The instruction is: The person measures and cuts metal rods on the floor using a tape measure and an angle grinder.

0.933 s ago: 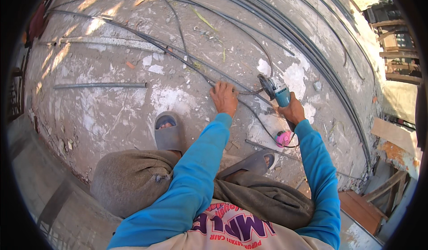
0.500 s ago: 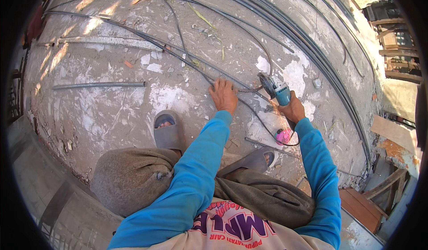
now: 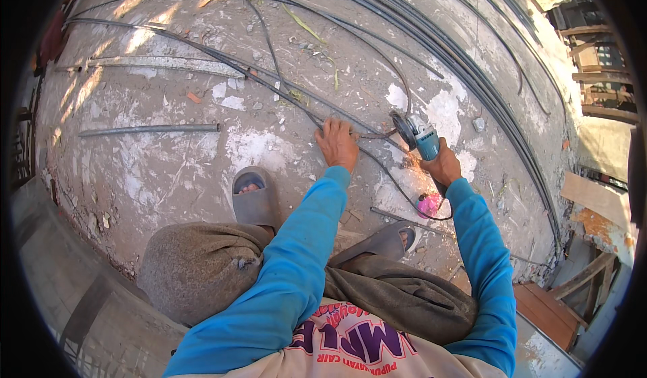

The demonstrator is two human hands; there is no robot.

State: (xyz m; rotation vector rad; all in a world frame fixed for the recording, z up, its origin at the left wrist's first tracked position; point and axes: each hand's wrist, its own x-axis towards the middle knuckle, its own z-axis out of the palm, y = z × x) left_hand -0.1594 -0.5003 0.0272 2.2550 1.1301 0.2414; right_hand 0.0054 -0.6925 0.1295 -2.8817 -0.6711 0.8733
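My right hand (image 3: 443,167) grips the teal body of an angle grinder (image 3: 426,142), whose guarded disc meets a long steel bar on the ground. Orange sparks stream from the disc back toward me. Left of the grinder, my left hand (image 3: 338,143) is closed over the thin steel bar (image 3: 301,113), pressing it down; the fingertips are partly hidden. A dark power cord (image 3: 396,184) loops below the grinder. Near my right foot lies a small bright pink object (image 3: 429,205), its kind unclear.
A bundle of long steel bars (image 3: 465,65) curves across the right side. A short grey pipe (image 3: 149,129) and a longer flat length (image 3: 168,65) lie at left. My sandalled feet (image 3: 257,196) stand close by. Wooden pieces (image 3: 547,316) lie at lower right.
The sparks spread more widely below the disc and reach nearer the pink object. Both hands and the grinder stay in nearly the same place.
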